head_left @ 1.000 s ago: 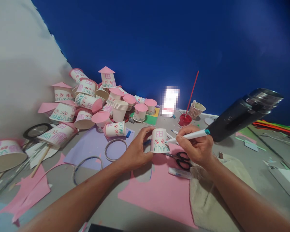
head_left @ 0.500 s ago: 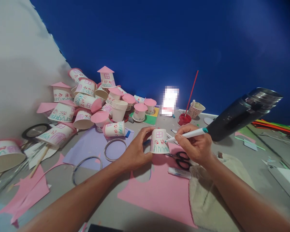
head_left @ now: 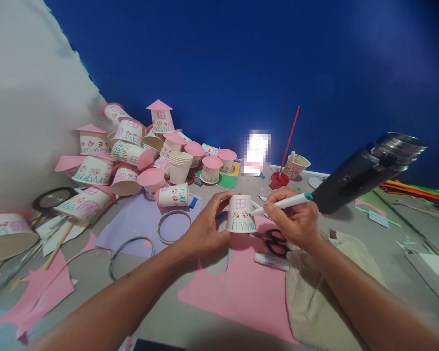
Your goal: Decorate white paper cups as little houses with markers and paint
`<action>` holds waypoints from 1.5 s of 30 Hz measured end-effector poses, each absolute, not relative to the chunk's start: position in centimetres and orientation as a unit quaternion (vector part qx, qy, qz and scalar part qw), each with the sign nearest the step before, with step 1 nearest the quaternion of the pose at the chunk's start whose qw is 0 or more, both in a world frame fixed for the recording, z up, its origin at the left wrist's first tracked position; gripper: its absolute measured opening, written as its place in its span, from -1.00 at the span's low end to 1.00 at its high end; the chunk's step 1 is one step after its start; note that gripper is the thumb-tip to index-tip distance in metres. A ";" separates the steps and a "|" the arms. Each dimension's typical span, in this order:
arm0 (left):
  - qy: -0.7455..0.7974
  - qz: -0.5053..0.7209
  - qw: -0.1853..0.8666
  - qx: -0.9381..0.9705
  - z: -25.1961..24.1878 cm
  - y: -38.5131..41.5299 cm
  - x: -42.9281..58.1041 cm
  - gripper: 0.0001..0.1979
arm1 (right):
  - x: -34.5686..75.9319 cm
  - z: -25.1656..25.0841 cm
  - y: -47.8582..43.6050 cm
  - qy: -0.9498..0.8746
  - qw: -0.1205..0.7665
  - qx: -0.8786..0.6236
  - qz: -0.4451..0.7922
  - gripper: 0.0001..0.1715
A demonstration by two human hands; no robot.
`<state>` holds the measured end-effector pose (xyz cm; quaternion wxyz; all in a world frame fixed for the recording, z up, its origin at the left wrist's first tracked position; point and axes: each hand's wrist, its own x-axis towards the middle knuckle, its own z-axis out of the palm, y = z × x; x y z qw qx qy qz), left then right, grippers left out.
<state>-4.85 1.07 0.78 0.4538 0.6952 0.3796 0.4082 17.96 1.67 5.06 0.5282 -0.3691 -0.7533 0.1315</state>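
My left hand (head_left: 211,225) is closed on a white paper cup (head_left: 240,223) from its left side, the cup standing bottom up above pink paper (head_left: 234,297). The cup bears a drawn pink window, red flowers and green grass strokes. Pinched in my right hand (head_left: 296,217) is a white felt-tip marker (head_left: 283,203) with a green end. Its tip meets the cup's wall by the red flowers. Just right of the cup, black-handled scissors (head_left: 276,242) and a glue stick (head_left: 271,261) lie on the pink paper.
Many decorated cups with pink cone roofs (head_left: 159,105) are heaped at the left, beside plain stacked cups (head_left: 180,166). Two bangle-like rings (head_left: 174,227) lie on purple paper. A dark flask (head_left: 362,173), a red paint pot (head_left: 278,181) and a cloth (head_left: 314,292) are at the right.
The marker and my right hand have shifted very slightly left. My left hand keeps the cup in nearly the same place.
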 end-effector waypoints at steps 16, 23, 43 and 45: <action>0.357 0.422 0.437 0.710 0.6 1.1 -4.7 -0.29 | 18.0 4.9 1.6 -0.749 0.548 -0.353 0.117 -0.87; 0.336 0.435 0.422 0.721 0.2 1.3 -4.6 -0.31 | 17.6 5.1 1.5 -0.774 0.532 -0.325 0.114 -0.85; 0.340 0.429 0.413 0.728 0.1 1.4 -4.6 -0.33 | 17.6 5.0 1.7 -0.783 0.516 -0.332 0.105 -0.85; 0.340 0.429 0.418 0.725 0.1 1.3 -4.6 -0.32 | 17.6 4.9 1.7 -0.781 0.517 -0.334 0.104 -0.85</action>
